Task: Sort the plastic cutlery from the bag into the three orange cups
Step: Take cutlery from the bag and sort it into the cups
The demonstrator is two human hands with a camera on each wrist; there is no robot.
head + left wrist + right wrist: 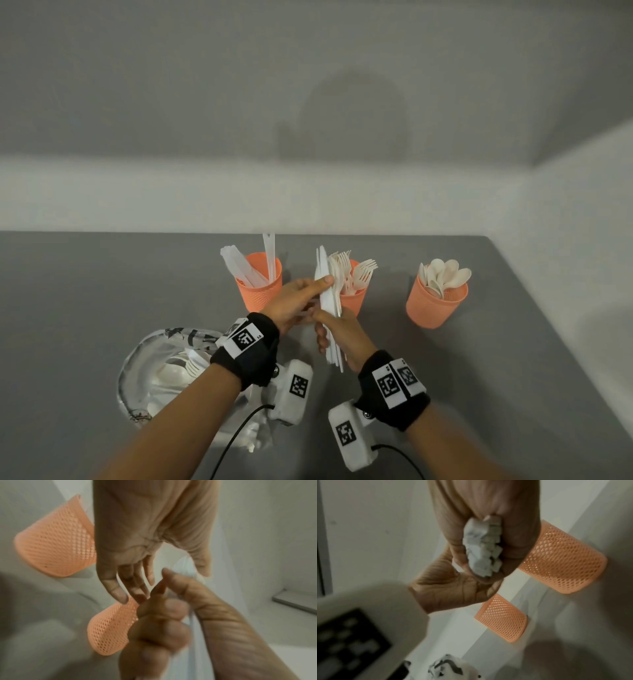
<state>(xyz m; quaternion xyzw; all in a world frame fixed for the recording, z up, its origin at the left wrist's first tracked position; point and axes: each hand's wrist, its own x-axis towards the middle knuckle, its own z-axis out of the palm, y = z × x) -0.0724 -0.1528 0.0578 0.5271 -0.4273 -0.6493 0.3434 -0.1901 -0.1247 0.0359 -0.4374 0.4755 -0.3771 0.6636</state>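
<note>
Three orange mesh cups stand in a row: the left cup (260, 287) holds knives, the middle cup (354, 303) forks, the right cup (435, 305) spoons. In front of the middle cup my right hand (337, 329) grips a bundle of white knives (327, 301) in its fist; the bundle's ends (481, 550) poke out of the fist (515, 536). My left hand (301, 298) reaches over from the left, its thumb lying on the bundle's upper part and its fingers (120, 588) straight. The clear printed bag (154, 370) lies at the lower left with white cutlery inside.
The grey table (102, 291) ends at a white wall behind the cups, and its right edge (555, 325) runs diagonally past the spoon cup. Black cables trail from the wrist cameras near the front edge.
</note>
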